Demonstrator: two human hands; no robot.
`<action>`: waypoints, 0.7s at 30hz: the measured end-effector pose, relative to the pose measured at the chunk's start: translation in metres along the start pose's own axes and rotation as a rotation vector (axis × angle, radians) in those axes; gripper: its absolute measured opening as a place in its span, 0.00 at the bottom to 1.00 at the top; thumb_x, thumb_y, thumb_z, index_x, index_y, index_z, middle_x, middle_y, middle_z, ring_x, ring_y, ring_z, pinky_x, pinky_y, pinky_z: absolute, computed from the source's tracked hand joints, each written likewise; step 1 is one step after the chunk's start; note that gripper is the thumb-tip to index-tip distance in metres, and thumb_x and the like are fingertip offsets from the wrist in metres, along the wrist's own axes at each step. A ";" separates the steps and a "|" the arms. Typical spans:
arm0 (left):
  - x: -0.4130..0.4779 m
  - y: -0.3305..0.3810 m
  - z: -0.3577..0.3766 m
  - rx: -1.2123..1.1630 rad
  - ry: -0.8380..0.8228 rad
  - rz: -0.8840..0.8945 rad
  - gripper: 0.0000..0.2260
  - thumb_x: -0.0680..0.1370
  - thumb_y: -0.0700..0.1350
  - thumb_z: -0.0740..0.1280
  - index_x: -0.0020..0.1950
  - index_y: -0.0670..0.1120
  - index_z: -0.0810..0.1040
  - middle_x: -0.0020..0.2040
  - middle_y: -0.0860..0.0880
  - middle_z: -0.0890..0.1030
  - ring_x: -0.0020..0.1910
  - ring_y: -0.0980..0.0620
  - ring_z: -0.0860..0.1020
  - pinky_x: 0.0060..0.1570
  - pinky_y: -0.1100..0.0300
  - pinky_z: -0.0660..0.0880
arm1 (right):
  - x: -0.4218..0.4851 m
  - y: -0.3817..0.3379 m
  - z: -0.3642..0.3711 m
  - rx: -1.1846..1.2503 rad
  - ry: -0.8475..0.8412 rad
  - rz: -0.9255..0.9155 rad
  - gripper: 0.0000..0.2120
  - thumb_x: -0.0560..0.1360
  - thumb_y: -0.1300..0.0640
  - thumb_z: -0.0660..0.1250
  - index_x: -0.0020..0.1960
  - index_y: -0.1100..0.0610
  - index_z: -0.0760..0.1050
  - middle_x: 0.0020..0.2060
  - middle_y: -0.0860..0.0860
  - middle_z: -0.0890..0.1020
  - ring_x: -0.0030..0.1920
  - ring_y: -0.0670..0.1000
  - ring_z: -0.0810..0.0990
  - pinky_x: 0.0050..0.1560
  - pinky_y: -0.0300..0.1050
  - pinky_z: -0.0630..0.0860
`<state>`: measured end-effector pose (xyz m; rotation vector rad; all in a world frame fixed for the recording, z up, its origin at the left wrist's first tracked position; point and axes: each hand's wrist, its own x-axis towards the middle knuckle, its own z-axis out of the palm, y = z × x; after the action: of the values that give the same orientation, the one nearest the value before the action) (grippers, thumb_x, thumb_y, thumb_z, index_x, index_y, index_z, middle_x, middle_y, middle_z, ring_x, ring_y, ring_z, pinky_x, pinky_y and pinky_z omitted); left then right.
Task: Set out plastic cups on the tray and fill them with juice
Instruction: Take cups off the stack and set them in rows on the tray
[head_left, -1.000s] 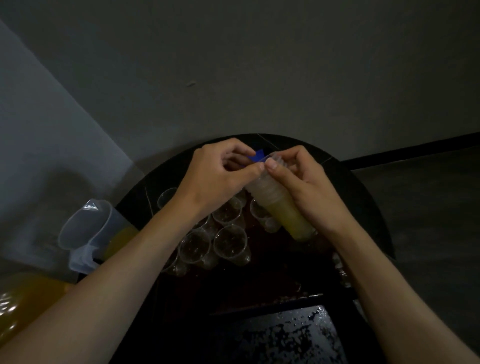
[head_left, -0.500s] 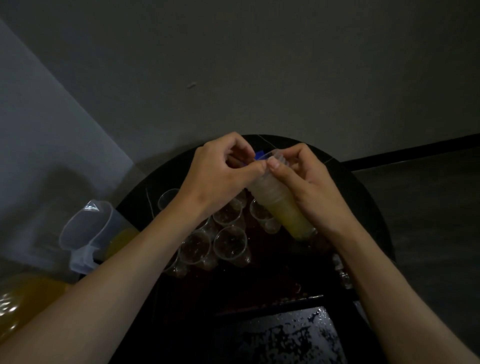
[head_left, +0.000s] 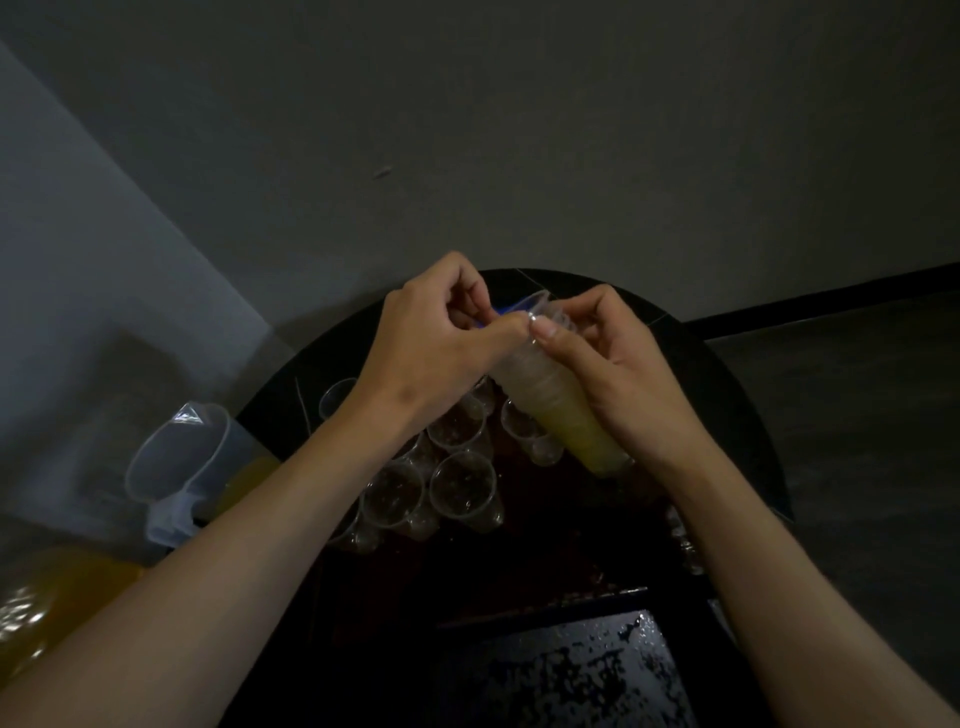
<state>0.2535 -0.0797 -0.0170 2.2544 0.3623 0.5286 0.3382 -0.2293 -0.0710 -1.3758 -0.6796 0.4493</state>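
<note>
The thumb and fingertips of my left hand (head_left: 431, 338) pinch the top rim of the stack of cups (head_left: 556, 400). My right hand (head_left: 618, 384) curls round the stack, holding it tilted above the tray (head_left: 545, 551). Clear cups (head_left: 460, 488) stand clustered on the tray's far left part. A pitcher (head_left: 182, 457) of juice stands left of the tray.

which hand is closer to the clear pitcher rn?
Left. The left hand pinches the top of the cup stack, on the side toward the pitcher; the right hand grips the stack from the far side.
</note>
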 end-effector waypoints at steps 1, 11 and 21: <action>0.002 -0.001 -0.002 -0.020 0.017 -0.012 0.20 0.67 0.61 0.69 0.44 0.46 0.75 0.38 0.46 0.79 0.36 0.49 0.77 0.36 0.62 0.75 | 0.000 0.001 -0.001 0.003 -0.007 0.007 0.14 0.75 0.46 0.68 0.58 0.51 0.73 0.51 0.48 0.81 0.47 0.41 0.83 0.40 0.32 0.78; 0.006 -0.005 -0.047 -0.155 0.272 -0.089 0.10 0.74 0.53 0.70 0.48 0.48 0.76 0.49 0.40 0.83 0.43 0.57 0.80 0.43 0.63 0.75 | 0.002 0.001 -0.019 0.034 0.137 0.043 0.11 0.78 0.46 0.65 0.57 0.48 0.72 0.48 0.47 0.83 0.45 0.40 0.84 0.39 0.33 0.79; -0.058 -0.027 0.005 0.344 -0.103 0.042 0.24 0.67 0.59 0.75 0.59 0.55 0.74 0.55 0.57 0.78 0.54 0.62 0.77 0.55 0.58 0.77 | 0.001 -0.002 -0.031 0.143 0.292 0.061 0.15 0.82 0.48 0.61 0.64 0.54 0.72 0.39 0.35 0.84 0.40 0.38 0.83 0.37 0.34 0.79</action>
<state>0.2025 -0.0891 -0.0547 2.6139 0.3773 0.3926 0.3597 -0.2513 -0.0702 -1.2958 -0.3600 0.3296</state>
